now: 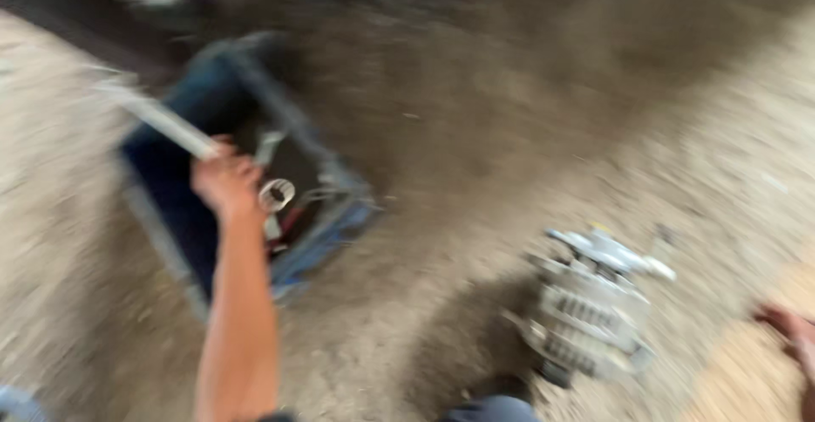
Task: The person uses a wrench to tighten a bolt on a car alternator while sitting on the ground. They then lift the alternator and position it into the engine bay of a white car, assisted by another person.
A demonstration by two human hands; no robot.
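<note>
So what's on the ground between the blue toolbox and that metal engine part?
In the head view, only bare dirt ground lies between the blue toolbox and the metal engine part; blur could hide small bits.

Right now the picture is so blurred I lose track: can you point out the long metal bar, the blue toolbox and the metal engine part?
long metal bar (pixel 161 120): head view, mid-shaft above the left hand (pixel 225 180).
blue toolbox (pixel 165 193): head view, dark blue inner wall.
metal engine part (pixel 590 316): head view, ribbed housing.

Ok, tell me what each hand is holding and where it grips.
The left hand grips a long metal bar at its near end, over the open blue toolbox. The right hand sits at the frame edge; whether it holds anything cannot be told.
</note>
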